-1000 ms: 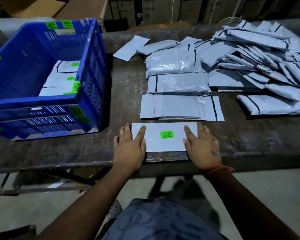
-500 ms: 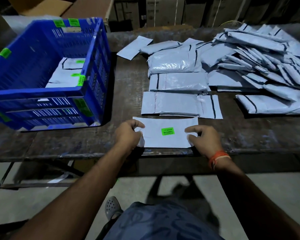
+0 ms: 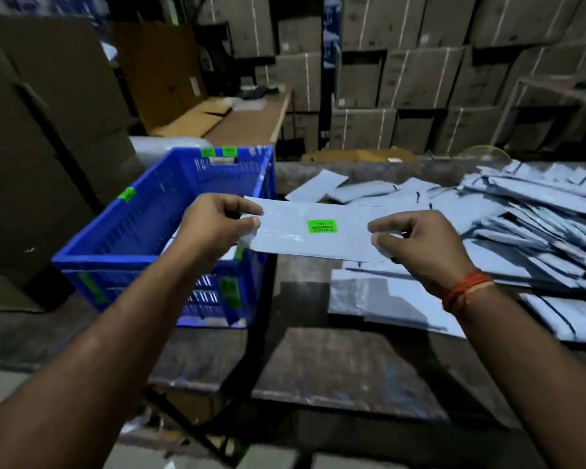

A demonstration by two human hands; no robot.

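**Status of work.** The labelled packet (image 3: 295, 240) is clear of the table (image 3: 335, 374) and held in the air, roughly level. Its left end is over the near right corner of the blue crate (image 3: 142, 255), and its right end is above the table. The left hand (image 3: 217, 225) pinches the left end between thumb and curled fingers. The right hand (image 3: 416, 245) pinches the right end in the same way. A green label (image 3: 322, 227) sits on the upper face, near the middle.

**Judgement.** Labelling of this packet appears complete and the lift is made. What is left is to carry the packet leftward over the crate opening and release it inside. A pale sliver inside the crate, beside the left hand, suggests that packets already lie there. Most of the interior is hidden by the crate wall and the forearm.

**Remaining stock.** A loose pile of grey packets (image 3: 538, 218) covers the right of the table. A row of flat packets (image 3: 386, 299) lies below the right hand. No green label shows on any of them, so the larger share of the work likely lies ahead.

**Obstructions.** The crate's right wall stands between the packet and the opening. The packet appears to ride above the rim, so it should clear. At the back of the room, stacked cartons (image 3: 403, 79) stand well apart from the work.
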